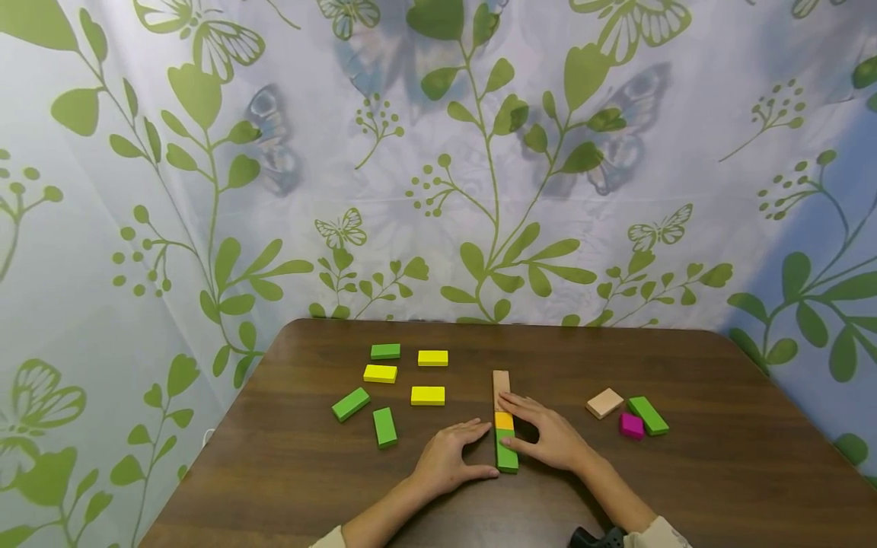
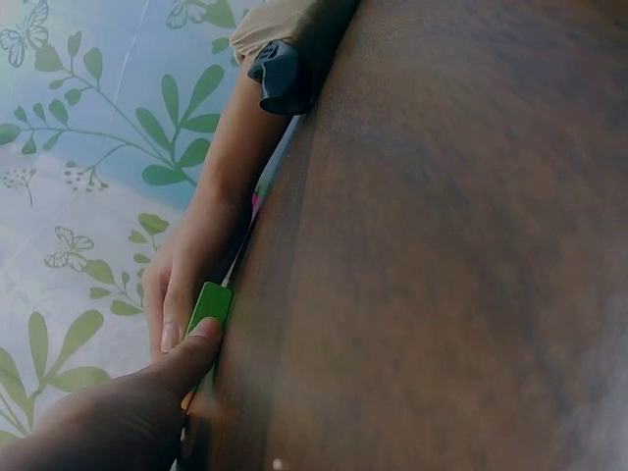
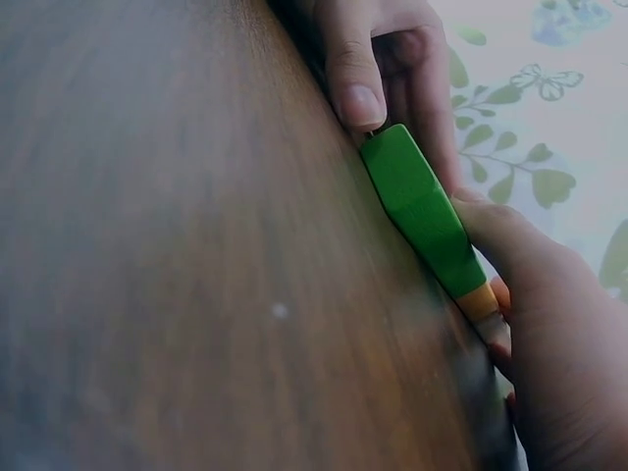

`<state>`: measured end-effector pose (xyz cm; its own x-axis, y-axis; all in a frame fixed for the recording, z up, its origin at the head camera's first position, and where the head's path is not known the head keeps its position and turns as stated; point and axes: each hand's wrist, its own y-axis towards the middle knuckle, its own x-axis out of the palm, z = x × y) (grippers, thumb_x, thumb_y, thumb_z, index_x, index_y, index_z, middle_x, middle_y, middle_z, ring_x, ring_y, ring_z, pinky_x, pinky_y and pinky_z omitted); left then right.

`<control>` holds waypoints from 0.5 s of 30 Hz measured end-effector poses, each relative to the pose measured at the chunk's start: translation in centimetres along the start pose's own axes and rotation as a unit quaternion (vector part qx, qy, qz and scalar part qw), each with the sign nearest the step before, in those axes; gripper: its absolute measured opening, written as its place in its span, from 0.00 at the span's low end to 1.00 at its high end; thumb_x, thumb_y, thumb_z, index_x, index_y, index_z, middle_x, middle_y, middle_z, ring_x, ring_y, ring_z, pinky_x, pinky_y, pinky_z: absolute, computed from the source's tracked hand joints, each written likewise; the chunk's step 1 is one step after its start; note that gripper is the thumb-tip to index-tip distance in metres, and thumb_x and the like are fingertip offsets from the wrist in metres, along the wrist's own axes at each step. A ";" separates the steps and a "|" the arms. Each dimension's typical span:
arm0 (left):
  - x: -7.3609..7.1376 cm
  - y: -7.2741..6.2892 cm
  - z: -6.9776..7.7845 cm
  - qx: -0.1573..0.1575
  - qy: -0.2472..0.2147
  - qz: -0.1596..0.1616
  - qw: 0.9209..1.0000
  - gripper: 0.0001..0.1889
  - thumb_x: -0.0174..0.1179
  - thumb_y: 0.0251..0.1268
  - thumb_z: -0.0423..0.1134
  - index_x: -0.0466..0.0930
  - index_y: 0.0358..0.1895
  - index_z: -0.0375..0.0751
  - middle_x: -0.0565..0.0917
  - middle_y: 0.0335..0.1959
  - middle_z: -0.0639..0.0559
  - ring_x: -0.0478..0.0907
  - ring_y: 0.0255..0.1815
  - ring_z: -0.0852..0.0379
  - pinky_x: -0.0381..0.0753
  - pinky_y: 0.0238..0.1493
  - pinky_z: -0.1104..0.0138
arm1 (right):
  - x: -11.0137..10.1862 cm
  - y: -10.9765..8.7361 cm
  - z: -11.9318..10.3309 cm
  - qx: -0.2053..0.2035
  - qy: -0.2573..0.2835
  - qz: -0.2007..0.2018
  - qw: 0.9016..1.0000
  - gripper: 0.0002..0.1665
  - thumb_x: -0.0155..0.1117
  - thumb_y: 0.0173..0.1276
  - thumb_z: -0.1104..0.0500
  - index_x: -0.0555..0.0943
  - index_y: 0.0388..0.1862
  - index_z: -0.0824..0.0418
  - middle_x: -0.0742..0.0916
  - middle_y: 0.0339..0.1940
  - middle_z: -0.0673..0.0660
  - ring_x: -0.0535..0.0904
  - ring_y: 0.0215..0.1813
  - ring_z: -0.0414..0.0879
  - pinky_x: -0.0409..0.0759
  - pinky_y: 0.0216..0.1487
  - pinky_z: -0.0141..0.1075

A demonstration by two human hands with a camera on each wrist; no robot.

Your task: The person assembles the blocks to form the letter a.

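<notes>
A straight row of wooden blocks runs away from me at the table's middle: a green block [image 1: 507, 459] nearest, an orange block [image 1: 504, 421] behind it, then a tan stretch [image 1: 502, 383] at the far end. My left hand [image 1: 444, 458] lies along the row's left side, thumb at the green block's near end and fingertips by the orange block. From the right, my right hand [image 1: 553, 440] rests its thumb against the green block and its fingers on the tan part. In the right wrist view, the green block [image 3: 422, 211] shows below the left thumb.
Several green blocks [image 1: 385, 428] and yellow blocks [image 1: 428, 396] lie scattered on the left of the brown table [image 1: 274, 472]. To the right sit a tan block [image 1: 604, 403], a magenta block [image 1: 632, 425] and a green block [image 1: 648, 415]. A patterned curtain [image 1: 384, 167] hangs behind.
</notes>
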<state>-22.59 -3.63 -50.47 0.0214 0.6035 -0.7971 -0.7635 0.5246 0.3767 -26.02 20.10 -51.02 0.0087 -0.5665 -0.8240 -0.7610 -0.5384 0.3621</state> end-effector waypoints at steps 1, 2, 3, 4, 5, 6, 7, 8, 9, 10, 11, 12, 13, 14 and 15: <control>0.0 0.0 0.0 0.000 0.000 -0.001 1.000 0.37 0.63 0.48 0.62 0.74 0.61 0.46 0.76 0.57 0.50 0.72 0.59 0.55 0.73 0.53 0.58 | -0.1 -0.1 0.0 0.001 -0.003 0.001 1.000 0.38 0.60 0.61 0.39 0.67 0.68 0.52 0.68 0.69 0.51 0.64 0.65 0.61 0.65 0.55 0.62; 0.0 0.0 0.0 0.000 -0.001 -0.002 1.000 0.37 0.63 0.48 0.62 0.74 0.61 0.46 0.76 0.57 0.50 0.72 0.59 0.55 0.73 0.53 0.58 | -0.2 -0.2 0.0 0.003 -0.003 0.001 1.000 0.38 0.61 0.61 0.39 0.67 0.68 0.52 0.68 0.69 0.51 0.64 0.65 0.61 0.65 0.55 0.62; 0.1 0.0 0.0 0.000 0.000 -0.003 1.000 0.37 0.63 0.48 0.62 0.74 0.61 0.46 0.76 0.57 0.50 0.71 0.59 0.55 0.73 0.54 0.58 | -0.3 -0.3 0.1 0.006 -0.004 0.001 1.000 0.39 0.61 0.61 0.39 0.67 0.68 0.52 0.68 0.69 0.51 0.64 0.65 0.61 0.65 0.55 0.62; 0.1 0.0 0.0 -0.001 0.000 -0.003 1.000 0.37 0.63 0.49 0.63 0.73 0.61 0.46 0.76 0.57 0.50 0.71 0.59 0.55 0.73 0.54 0.57 | -0.4 -0.4 0.1 0.007 -0.006 0.001 1.000 0.39 0.61 0.61 0.39 0.67 0.68 0.52 0.68 0.69 0.51 0.64 0.65 0.62 0.65 0.55 0.62; 0.1 0.0 0.0 -0.001 0.001 -0.003 1.000 0.37 0.63 0.48 0.63 0.73 0.61 0.46 0.76 0.57 0.50 0.71 0.59 0.55 0.73 0.54 0.58 | -0.5 -0.5 0.1 0.009 -0.006 0.000 1.000 0.39 0.61 0.61 0.39 0.67 0.68 0.52 0.68 0.69 0.51 0.64 0.65 0.61 0.65 0.55 0.62; 0.1 0.0 0.0 -0.002 0.000 -0.003 1.000 0.37 0.63 0.48 0.63 0.73 0.61 0.46 0.76 0.57 0.50 0.71 0.59 0.55 0.73 0.54 0.57 | -0.5 -0.6 0.1 0.010 -0.007 -0.001 1.000 0.39 0.61 0.61 0.39 0.67 0.68 0.52 0.68 0.69 0.52 0.64 0.65 0.62 0.65 0.55 0.62; 0.1 0.0 0.0 -0.002 0.000 -0.003 1.000 0.37 0.63 0.48 0.63 0.74 0.61 0.46 0.76 0.57 0.50 0.71 0.59 0.55 0.73 0.54 0.57 | -0.6 -0.7 0.1 0.009 -0.009 -0.003 1.000 0.39 0.60 0.61 0.39 0.67 0.68 0.52 0.68 0.69 0.52 0.63 0.65 0.62 0.65 0.55 0.62; 0.2 0.0 0.0 -0.002 -0.002 -0.003 1.000 0.37 0.63 0.48 0.63 0.74 0.61 0.45 0.76 0.57 0.49 0.71 0.59 0.55 0.73 0.54 0.58 | -0.7 -0.8 0.1 0.009 -0.009 -0.004 1.000 0.39 0.60 0.61 0.39 0.67 0.68 0.52 0.68 0.69 0.52 0.63 0.65 0.62 0.65 0.55 0.62; 0.2 0.0 0.0 -0.002 -0.006 -0.003 1.000 0.37 0.63 0.48 0.62 0.74 0.61 0.45 0.76 0.57 0.49 0.71 0.59 0.55 0.73 0.54 0.58 | -0.7 -0.8 0.1 0.007 -0.011 -0.005 1.000 0.39 0.60 0.61 0.39 0.66 0.68 0.52 0.67 0.69 0.52 0.63 0.65 0.62 0.65 0.55 0.61; 0.1 0.1 0.0 -0.001 -0.011 -0.004 1.000 0.37 0.63 0.48 0.62 0.74 0.61 0.44 0.76 0.57 0.49 0.71 0.59 0.55 0.73 0.55 0.58 | -0.7 -0.9 0.1 0.007 -0.009 -0.005 1.000 0.39 0.60 0.61 0.39 0.66 0.68 0.52 0.67 0.69 0.52 0.63 0.65 0.61 0.65 0.55 0.61; 0.1 0.1 0.0 -0.002 -0.019 -0.005 1.000 0.37 0.64 0.48 0.62 0.74 0.60 0.44 0.76 0.57 0.48 0.71 0.59 0.55 0.73 0.55 0.58 | -0.7 -0.9 0.1 0.007 -0.008 -0.006 1.000 0.39 0.60 0.61 0.40 0.66 0.69 0.51 0.67 0.69 0.52 0.63 0.66 0.61 0.65 0.56 0.62; 0.0 0.2 -0.1 -0.003 -0.029 -0.006 1.000 0.37 0.64 0.48 0.61 0.74 0.60 0.43 0.76 0.57 0.48 0.72 0.59 0.55 0.73 0.55 0.59 | -0.7 -0.9 0.1 0.009 -0.006 -0.005 1.000 0.39 0.61 0.61 0.40 0.66 0.69 0.51 0.67 0.69 0.52 0.63 0.66 0.61 0.64 0.56 0.62; -0.1 0.2 -0.1 -0.005 -0.041 -0.007 0.999 0.37 0.64 0.49 0.60 0.74 0.60 0.41 0.76 0.57 0.47 0.72 0.58 0.55 0.73 0.55 0.59 | -0.7 -0.9 0.1 0.010 -0.005 -0.003 1.000 0.38 0.61 0.61 0.40 0.66 0.68 0.51 0.67 0.69 0.51 0.63 0.66 0.61 0.64 0.56 0.62; -0.2 0.3 -0.2 -0.006 -0.054 -0.007 0.998 0.36 0.64 0.49 0.59 0.74 0.60 0.40 0.76 0.57 0.47 0.72 0.58 0.55 0.72 0.55 0.60 | -0.7 -0.9 0.0 0.012 -0.003 -0.002 1.000 0.38 0.61 0.61 0.39 0.66 0.68 0.50 0.67 0.69 0.50 0.63 0.66 0.61 0.64 0.56 0.62; -0.4 0.4 -0.3 -0.006 -0.066 -0.005 0.998 0.36 0.64 0.50 0.58 0.74 0.60 0.38 0.76 0.57 0.47 0.72 0.58 0.54 0.73 0.55 0.61 | -0.6 -0.9 0.0 0.013 -0.003 0.000 1.000 0.38 0.61 0.61 0.39 0.66 0.68 0.50 0.67 0.69 0.50 0.63 0.66 0.61 0.64 0.56 0.62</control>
<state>-23.11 -3.81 -50.08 0.1131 0.6729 -0.7310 -0.7711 0.5234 0.3626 -25.35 20.96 -50.82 0.0053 -0.5626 -0.8267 -0.7779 -0.5218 0.3501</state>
